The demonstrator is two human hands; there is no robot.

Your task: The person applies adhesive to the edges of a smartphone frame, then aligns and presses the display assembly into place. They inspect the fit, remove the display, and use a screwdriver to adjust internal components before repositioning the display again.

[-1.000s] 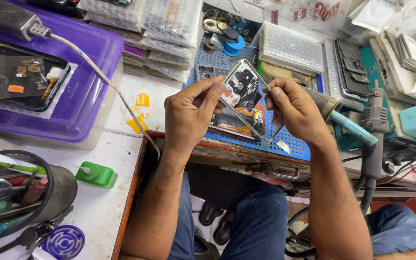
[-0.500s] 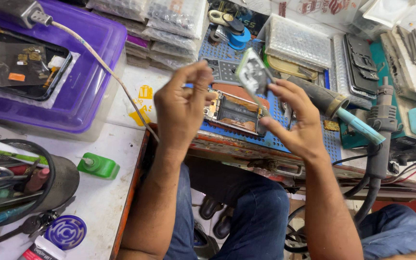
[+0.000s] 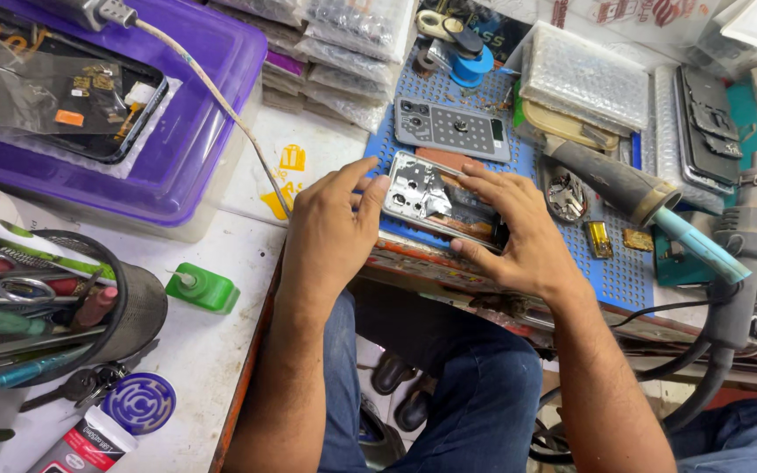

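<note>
An opened phone frame, silver with copper-coloured parts inside, lies flat on the blue perforated work mat. My left hand grips its left end, thumb and fingers along the edge. Over its right half lies my right hand, fingers spread and pressing down on it. Just beyond the frame, a grey phone back plate rests on the mat.
A purple plastic box with a bagged phone on top stands at the left. A black tool cup and green bottle sit on the white bench. A hot-air handle, bubble-wrapped parts and small components lie to the right.
Both hands held the phone frame raised and tilted a second ago. They have lowered it flat onto the blue mat and now press on it.
</note>
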